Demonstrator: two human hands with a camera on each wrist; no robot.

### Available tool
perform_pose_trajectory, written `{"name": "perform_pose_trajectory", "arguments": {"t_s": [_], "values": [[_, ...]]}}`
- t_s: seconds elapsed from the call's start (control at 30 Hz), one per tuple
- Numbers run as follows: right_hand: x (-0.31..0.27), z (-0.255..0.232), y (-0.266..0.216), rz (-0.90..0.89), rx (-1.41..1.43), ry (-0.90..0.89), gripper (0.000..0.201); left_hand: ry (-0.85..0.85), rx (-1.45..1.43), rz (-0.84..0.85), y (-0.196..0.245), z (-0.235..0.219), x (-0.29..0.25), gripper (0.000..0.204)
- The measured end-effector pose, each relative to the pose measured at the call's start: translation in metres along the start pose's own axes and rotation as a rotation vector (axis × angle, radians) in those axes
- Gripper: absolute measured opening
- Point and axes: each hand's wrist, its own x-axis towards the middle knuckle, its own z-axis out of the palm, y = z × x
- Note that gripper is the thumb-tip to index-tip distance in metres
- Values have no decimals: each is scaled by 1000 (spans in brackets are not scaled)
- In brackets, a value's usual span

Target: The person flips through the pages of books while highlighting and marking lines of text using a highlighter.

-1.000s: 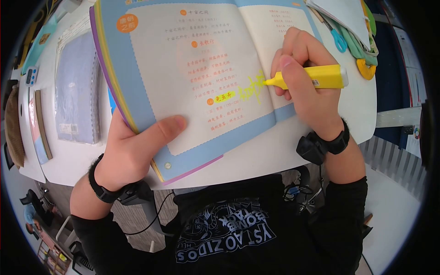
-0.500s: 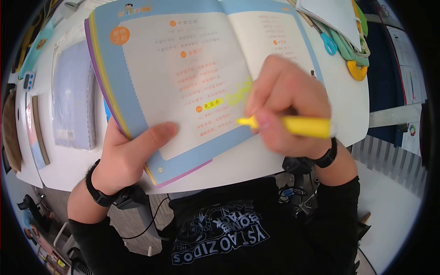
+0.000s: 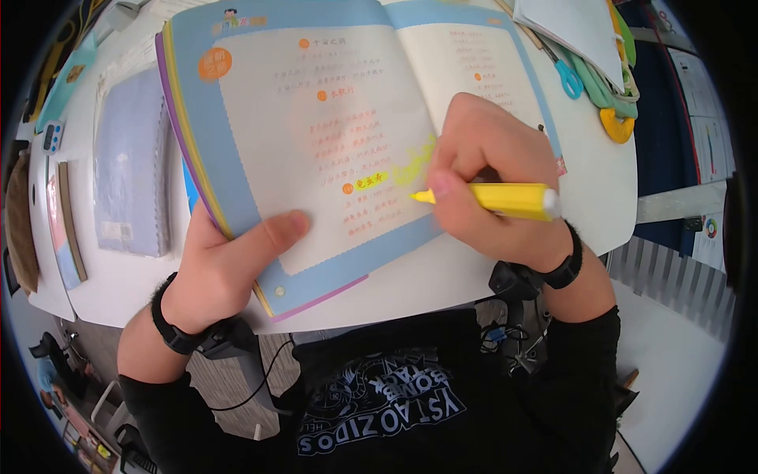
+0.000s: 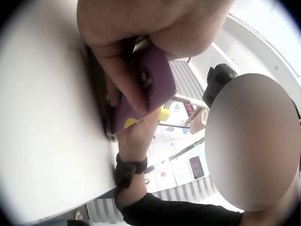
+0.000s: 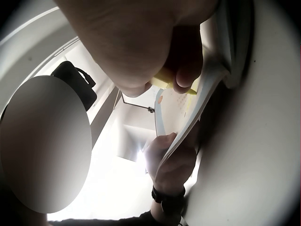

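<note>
An open book (image 3: 316, 150) with blue page borders and printed Chinese verses is tilted up off the white table. My left hand (image 3: 237, 257) grips its lower left edge, thumb on the page and fingers spread under the purple cover (image 4: 157, 70). A yellow highlighter (image 3: 513, 201), uncapped, is pinched in my right hand (image 3: 497, 174). Its tip points left, close over the lower right of the left page. On that page one title (image 3: 371, 181) is marked yellow, with yellow handwriting (image 3: 414, 160) to its right, partly behind the right hand.
To the left lie a clear plastic folder (image 3: 130, 174), a small blue timer (image 3: 52, 137) and a thin book (image 3: 69, 225). Blue-handled scissors (image 3: 568, 79), papers (image 3: 568, 31) and a green pouch with a yellow part (image 3: 617, 125) sit at the upper right of the table (image 3: 410, 276).
The right hand has come down and left from the handwriting, moving the highlighter tip to below the marked title. The left hand still holds the book.
</note>
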Motion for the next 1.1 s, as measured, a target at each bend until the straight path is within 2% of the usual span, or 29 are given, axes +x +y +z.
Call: {"name": "perform_pose_trajectory", "arguments": {"t_s": [0.3, 0.37, 0.57, 0.7, 0.83, 0.9, 0.97, 1.0, 1.07, 1.1], "values": [[-1, -2, -1, 67, 52, -105, 30, -26, 22, 47, -3, -3, 1, 36], [-2, 1, -1, 122, 92, 42, 30, -14, 34, 38, -4, -4, 1, 35], [-2, -1, 1, 175, 66, 56, 29, -16, 49, -17, 0, -4, -1, 33], [2, -4, 2, 20, -31, 6, 28, -3, 38, 21, -2, -3, 1, 33], [1, -1, -1, 41, -15, -1, 28, 40, 61, 68, -6, -2, 1, 33], [-1, -2, -3, 73, 18, -14, 28, 19, 61, 35, -2, -4, -1, 32], [2, -10, -3, -35, -106, -173, 25, 5, 63, 28, 0, -4, -1, 30], [-1, -10, -3, -25, -101, -178, 25, 6, 58, 17, -1, -3, -2, 30], [-3, -11, -1, 159, -48, -76, 25, 11, 39, 12, 2, -2, -1, 30], [-5, -14, 0, 189, -34, -87, 24, 23, 47, 14, 1, -2, 0, 31]]}}
